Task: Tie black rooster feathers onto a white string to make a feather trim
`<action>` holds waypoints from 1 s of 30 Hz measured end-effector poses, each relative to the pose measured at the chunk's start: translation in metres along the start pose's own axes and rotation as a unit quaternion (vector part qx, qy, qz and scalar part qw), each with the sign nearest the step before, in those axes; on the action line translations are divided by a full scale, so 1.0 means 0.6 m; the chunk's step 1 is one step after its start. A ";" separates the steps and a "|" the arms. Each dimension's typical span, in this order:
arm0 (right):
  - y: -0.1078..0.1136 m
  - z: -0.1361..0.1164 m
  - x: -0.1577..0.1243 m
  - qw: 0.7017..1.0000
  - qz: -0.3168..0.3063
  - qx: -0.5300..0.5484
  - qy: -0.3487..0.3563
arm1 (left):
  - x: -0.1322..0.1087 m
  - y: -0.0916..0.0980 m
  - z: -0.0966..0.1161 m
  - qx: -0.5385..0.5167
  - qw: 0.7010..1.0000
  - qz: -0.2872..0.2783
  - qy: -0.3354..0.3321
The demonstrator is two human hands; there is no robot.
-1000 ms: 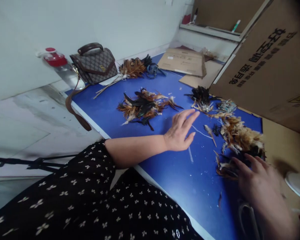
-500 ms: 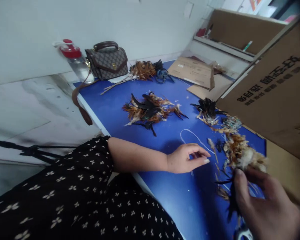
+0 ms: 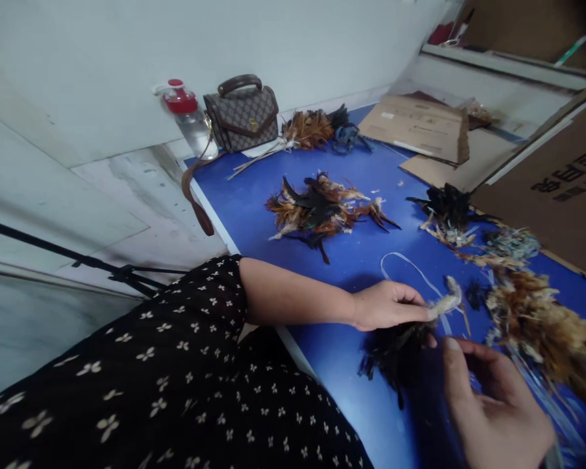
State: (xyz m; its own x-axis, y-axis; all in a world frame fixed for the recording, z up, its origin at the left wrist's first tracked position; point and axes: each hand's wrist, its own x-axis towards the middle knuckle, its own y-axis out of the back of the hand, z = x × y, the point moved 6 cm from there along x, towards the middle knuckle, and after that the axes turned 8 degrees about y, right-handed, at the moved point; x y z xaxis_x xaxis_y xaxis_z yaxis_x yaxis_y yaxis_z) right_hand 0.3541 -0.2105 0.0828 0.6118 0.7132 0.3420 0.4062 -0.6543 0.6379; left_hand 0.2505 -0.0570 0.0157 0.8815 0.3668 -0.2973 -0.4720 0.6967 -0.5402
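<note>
My left hand (image 3: 388,305) pinches the pale quill end of a bunch of dark feathers (image 3: 395,355) over the blue table (image 3: 254,208). The bunch hangs down toward me, between both hands. My right hand (image 3: 493,407) is low at the right, fingers spread and curled, its fingertips close to the same bunch; whether it grips anything is unclear. A thin white string (image 3: 410,267) loops on the table just beyond my left hand. A heap of brown and tan feathers (image 3: 542,326) lies right of my hands.
A pile of orange and black feathers (image 3: 322,212) lies mid-table, a black tuft (image 3: 444,205) further right. At the far edge stand a patterned handbag (image 3: 244,117), a red-capped bottle (image 3: 188,117) and a feather bundle (image 3: 307,130). Cardboard boxes (image 3: 420,127) fill the right.
My left hand went from lying flat on the table to pinching a feather bunch. My right hand brought dark feathers from the right heap toward the left hand. The view shifted left.
</note>
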 end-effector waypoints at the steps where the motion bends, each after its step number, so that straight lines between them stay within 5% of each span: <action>1: 0.000 0.006 -0.002 0.999 0.014 0.026 -0.018 | 0.001 -0.002 -0.005 -0.007 1.000 -0.017 0.020; 5: -0.027 0.038 -0.002 0.994 -0.025 0.087 -0.068 | -0.004 -0.012 -0.021 -0.009 0.994 -0.069 0.080; 10: -0.050 0.065 -0.002 0.991 -0.042 0.105 -0.067 | -0.011 -0.018 -0.022 0.051 0.993 -0.079 0.074; 19: -0.050 0.063 -0.003 0.994 -0.049 0.073 -0.066 | 0.000 -0.009 -0.027 0.139 0.990 0.004 -0.024; 25: -0.050 0.051 -0.008 0.990 -0.046 0.092 -0.096 | -0.012 -0.005 -0.007 0.252 0.953 0.079 -0.150; 30: -0.046 0.045 -0.007 0.992 -0.038 0.085 -0.089 | -0.015 -0.005 -0.005 0.242 0.954 0.102 -0.142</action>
State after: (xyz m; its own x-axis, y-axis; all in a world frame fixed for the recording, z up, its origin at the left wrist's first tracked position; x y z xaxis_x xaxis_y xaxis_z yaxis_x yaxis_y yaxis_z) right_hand 0.3586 -0.2022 0.0448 0.6784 0.7169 0.1605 0.5556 -0.6436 0.5264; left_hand 0.2441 -0.0644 0.0174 0.7716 0.6291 -0.0943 -0.6347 0.7713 -0.0472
